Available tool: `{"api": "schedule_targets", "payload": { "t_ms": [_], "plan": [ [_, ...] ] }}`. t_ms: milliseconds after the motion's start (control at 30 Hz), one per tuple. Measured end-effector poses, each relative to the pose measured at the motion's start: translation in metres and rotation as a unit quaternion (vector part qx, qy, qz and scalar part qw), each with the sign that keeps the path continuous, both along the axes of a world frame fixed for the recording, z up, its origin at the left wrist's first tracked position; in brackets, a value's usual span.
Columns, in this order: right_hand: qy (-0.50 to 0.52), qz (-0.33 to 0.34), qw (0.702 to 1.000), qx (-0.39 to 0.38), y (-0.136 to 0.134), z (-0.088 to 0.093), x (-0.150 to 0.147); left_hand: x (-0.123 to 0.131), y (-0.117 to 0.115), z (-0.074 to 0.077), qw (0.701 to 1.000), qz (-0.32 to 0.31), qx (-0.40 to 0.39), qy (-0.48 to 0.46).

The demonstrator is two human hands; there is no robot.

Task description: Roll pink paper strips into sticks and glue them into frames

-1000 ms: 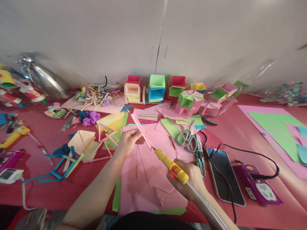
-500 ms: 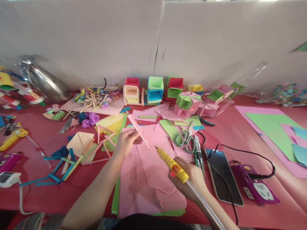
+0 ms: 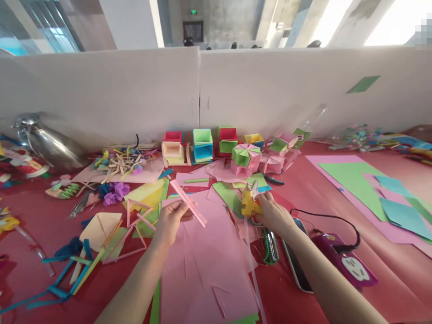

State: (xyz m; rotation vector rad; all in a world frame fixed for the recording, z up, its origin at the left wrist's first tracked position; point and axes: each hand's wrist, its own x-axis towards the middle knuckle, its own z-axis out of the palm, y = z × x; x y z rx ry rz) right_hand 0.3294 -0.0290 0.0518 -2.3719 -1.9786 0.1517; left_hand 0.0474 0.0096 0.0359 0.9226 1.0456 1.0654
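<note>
My left hand (image 3: 173, 220) pinches a narrow folded pink paper strip (image 3: 185, 198) between thumb and fingers, holding it slanted above a stack of pink paper (image 3: 199, 274). My right hand (image 3: 275, 212) is wrapped round a yellow hot glue gun (image 3: 249, 203), to the right of the stack. A long clear glue stick (image 3: 251, 261) trails from the gun's back end toward me. The scissors are mostly hidden behind the gun and hand. Below my right hand lies a green utility knife (image 3: 271, 249).
Folded paper boxes (image 3: 202, 153) stand along the white partition (image 3: 101, 90). A phone (image 3: 300, 274) and a purple power strip (image 3: 340, 261) with a black cable lie at right. Pink stick frames (image 3: 135, 225), blue strips (image 3: 59, 291) and a steel jug (image 3: 54, 139) are at left.
My right hand has carried the glue gun forward, away from the pink strip, to the scissors. My left hand still holds the strip. The view has tilted up and turned right.
</note>
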Motion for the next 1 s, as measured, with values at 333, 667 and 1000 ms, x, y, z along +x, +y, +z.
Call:
{"api": "schedule_targets", "payload": {
  "t_ms": [333, 667, 1000],
  "plan": [
    [0.34, 0.119, 0.927, 0.102, 0.001, 0.038, -0.059, 0.038, 0.005, 0.021, 0.994, 0.047, 0.016, -0.094],
    [0.519, 0.032, 0.844, 0.133, 0.013, 0.017, -0.093, 0.062, 0.009, 0.015, 0.984, 0.113, 0.017, -0.134],
    [0.597, 0.021, 0.795, 0.104, 0.01, 0.009, -0.087, 0.065, 0.005, 0.014, 0.975, 0.124, 0.002, -0.186]
  ]
}}
